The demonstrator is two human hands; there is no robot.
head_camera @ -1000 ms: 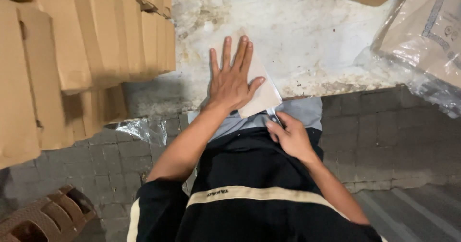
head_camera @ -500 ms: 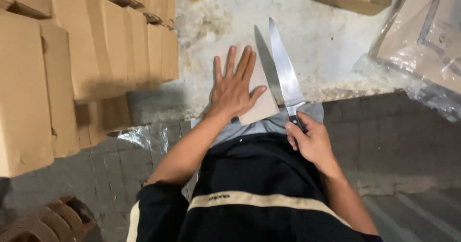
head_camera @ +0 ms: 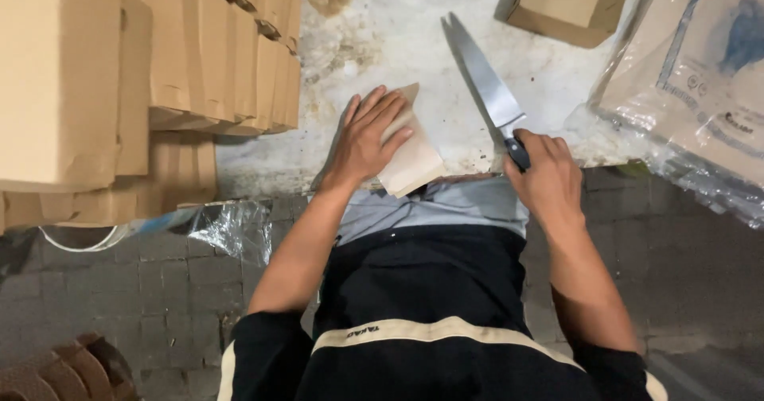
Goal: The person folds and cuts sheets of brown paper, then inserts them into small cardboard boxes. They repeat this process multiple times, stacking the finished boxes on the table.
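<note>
Left hand [head_camera: 368,140] flat, fingers spread on thin, light, probably floppy tan paper [head_camera: 414,162] at the white table [head_camera: 382,43] edge, right hand [head_camera: 545,174] clenched around large scissors [head_camera: 485,91] handle, best pinched by a corner.

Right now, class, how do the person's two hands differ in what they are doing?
The left hand lies flat, fingers spread, pressing the folded paper on the table; the right hand is closed around the scissors handle. The left hand's fingers are straight, the right's curled. Both are bare and work at the table's edge.
</note>
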